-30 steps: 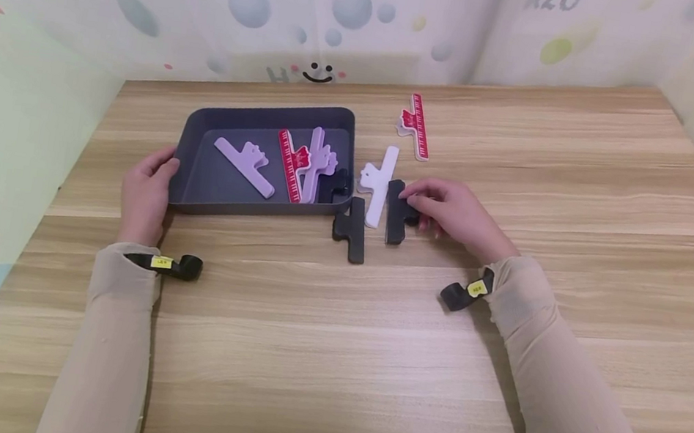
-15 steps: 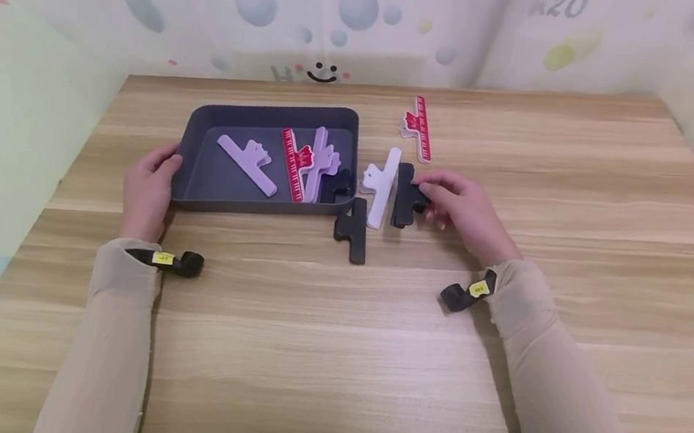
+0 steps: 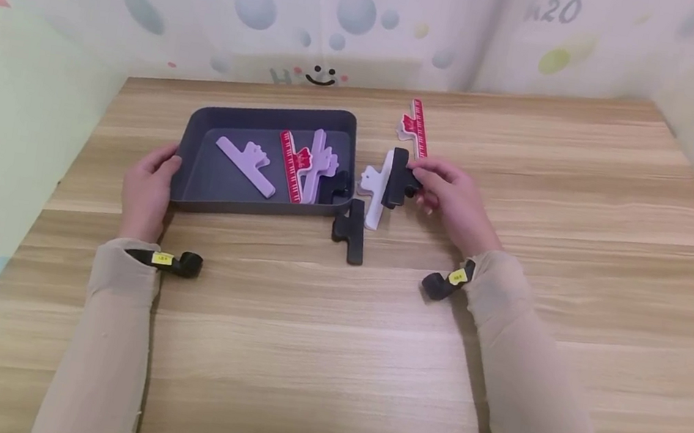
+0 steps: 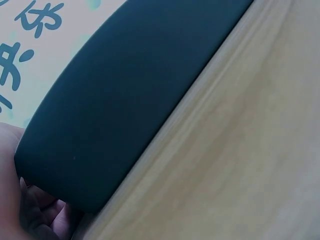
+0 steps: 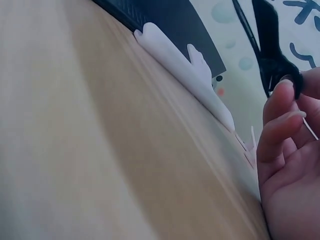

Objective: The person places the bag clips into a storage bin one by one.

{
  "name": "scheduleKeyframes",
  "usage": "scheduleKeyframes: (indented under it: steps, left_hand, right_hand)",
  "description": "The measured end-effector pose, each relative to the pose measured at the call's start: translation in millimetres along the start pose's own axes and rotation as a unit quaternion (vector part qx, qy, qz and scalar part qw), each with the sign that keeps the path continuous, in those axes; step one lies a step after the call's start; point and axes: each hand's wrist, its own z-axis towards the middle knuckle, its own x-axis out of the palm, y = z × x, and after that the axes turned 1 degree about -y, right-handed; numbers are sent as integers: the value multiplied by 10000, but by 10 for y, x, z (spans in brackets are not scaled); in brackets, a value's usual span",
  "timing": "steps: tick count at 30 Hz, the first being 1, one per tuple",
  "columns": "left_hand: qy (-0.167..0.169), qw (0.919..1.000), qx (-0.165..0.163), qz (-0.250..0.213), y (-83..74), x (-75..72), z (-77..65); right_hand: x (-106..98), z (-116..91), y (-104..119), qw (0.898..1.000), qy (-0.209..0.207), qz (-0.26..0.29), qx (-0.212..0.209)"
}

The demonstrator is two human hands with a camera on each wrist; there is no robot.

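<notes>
At the left end of a dark grey tray, my left hand grips the rim, with the thumb at the top edge. In the left wrist view the tray's outer wall fills the middle, and curled fingers show at its corner. My right hand pinches a black clip by its handle. That clip is held above the table in the right wrist view. Beneath and beside it lies a white clip, partly covered in the head view. Another black clip lies against the tray's front right corner.
Inside the tray are a lilac clip, a red-and-white clip, more lilac beside it and a black clip. Behind my right hand, a red-and-white clip lies on the wooden table. A patterned wall stands behind.
My right hand has lifted the black clip from the table and carried it away from me, then left over the white clip. My left hand stays on the tray.
</notes>
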Motion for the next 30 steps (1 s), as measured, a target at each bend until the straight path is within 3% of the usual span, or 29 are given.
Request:
scheduleKeyframes:
  steps: [10, 20, 30]
  left_hand:
    - [-37, 10000, -22, 39, -24, 21, 1]
    - [-96, 9999, 90, 70, 3, 17, 6]
    - [-36, 9998, 18, 178, -19, 7, -1]
  right_hand:
    - [159, 103, 74, 9996, 77, 259, -75]
    - [234, 207, 14, 9964, -73, 816, -221]
    - [272, 186, 28, 9988, 0, 435, -235]
